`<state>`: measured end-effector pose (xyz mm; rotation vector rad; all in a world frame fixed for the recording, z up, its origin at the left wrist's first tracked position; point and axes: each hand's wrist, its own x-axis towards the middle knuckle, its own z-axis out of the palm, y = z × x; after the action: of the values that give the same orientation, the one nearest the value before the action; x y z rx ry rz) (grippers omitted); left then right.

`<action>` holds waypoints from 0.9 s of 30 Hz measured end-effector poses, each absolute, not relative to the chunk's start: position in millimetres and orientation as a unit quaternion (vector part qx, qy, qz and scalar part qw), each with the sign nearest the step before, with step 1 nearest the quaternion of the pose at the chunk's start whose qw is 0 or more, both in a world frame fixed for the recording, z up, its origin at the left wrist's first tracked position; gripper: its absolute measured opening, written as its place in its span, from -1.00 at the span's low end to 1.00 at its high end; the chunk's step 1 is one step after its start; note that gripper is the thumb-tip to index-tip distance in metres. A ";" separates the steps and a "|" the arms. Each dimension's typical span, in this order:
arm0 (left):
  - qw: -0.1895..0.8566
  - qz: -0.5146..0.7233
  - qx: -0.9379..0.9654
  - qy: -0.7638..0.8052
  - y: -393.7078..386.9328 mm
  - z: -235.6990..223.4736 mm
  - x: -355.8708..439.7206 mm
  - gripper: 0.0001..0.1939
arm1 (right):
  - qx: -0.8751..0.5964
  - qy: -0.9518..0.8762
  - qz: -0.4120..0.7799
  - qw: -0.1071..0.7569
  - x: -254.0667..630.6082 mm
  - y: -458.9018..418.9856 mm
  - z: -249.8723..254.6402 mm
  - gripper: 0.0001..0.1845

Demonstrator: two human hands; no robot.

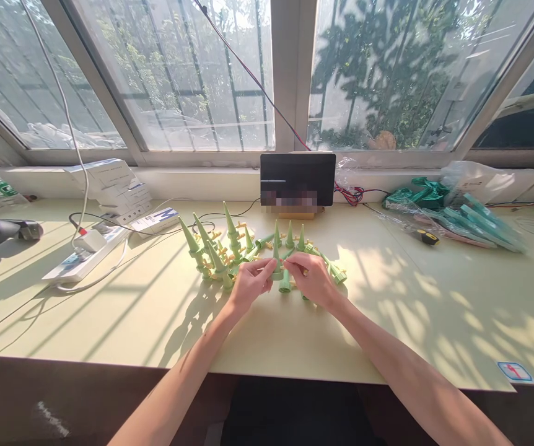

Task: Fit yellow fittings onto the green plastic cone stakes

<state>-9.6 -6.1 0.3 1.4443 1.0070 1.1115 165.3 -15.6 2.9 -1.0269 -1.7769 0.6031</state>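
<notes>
A heap of several green cone-shaped plastic spikes [220, 251] with small yellow fittings lies on the pale table [388, 310] in front of me. My left hand [251, 282] and my right hand [311, 279] meet at the near side of the heap. Both pinch one upright green spike [277, 257] between their fingertips, the left from the left, the right from the right. A short green cylinder [285, 284] lies just below the hands.
A dark tablet [297, 179] stands at the back centre with red wires [350, 193] beside it. A white power strip [85, 254] with cables and boxes lies at the left. Bags of green parts [457, 214] and a yellow-black tape measure [429, 237] lie at the right.
</notes>
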 end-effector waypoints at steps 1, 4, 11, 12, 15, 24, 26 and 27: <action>0.502 0.463 0.598 0.420 -6.5 0.5 -9.3 -0.62 | -0.425 -0.724 0.253 0.481 165.2 -15.7 2.5 -0.67; 0.483 0.472 0.610 0.414 -6.3 -1.3 -8.8 -0.61 | -0.440 -0.698 0.294 0.482 164.9 -16.3 2.4 -0.65; 0.408 0.511 0.664 0.362 -1.0 -15.1 -7.4 -0.72 | -0.440 -0.562 0.541 0.445 169.7 -11.1 7.2 -0.61; 0.396 0.511 0.672 0.361 -0.9 -16.1 -7.2 -0.73 | -0.431 -0.535 0.582 0.435 171.0 -9.8 7.3 -0.60; 0.369 0.508 0.689 0.362 -1.6 -17.3 -6.6 -0.75 | -0.399 -0.489 0.652 0.421 173.7 -7.1 5.9 -0.57; 0.406 0.519 0.647 0.384 -4.9 -11.1 -3.3 -0.71 | -0.438 -0.550 0.551 0.450 169.1 -10.1 3.3 -0.57; 0.430 0.511 0.634 0.389 -5.4 -8.7 -3.8 -0.69 | -0.450 -0.596 0.478 0.463 167.9 -11.9 3.1 -0.61; 0.443 0.503 0.630 0.392 -5.5 -7.5 -4.5 -0.68 | -0.452 -0.620 0.439 0.468 167.3 -12.8 2.6 -0.62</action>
<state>-4.5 -5.5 -7.5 1.5617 0.9728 1.2481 167.3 -12.8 2.6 -1.1085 -1.5197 1.0760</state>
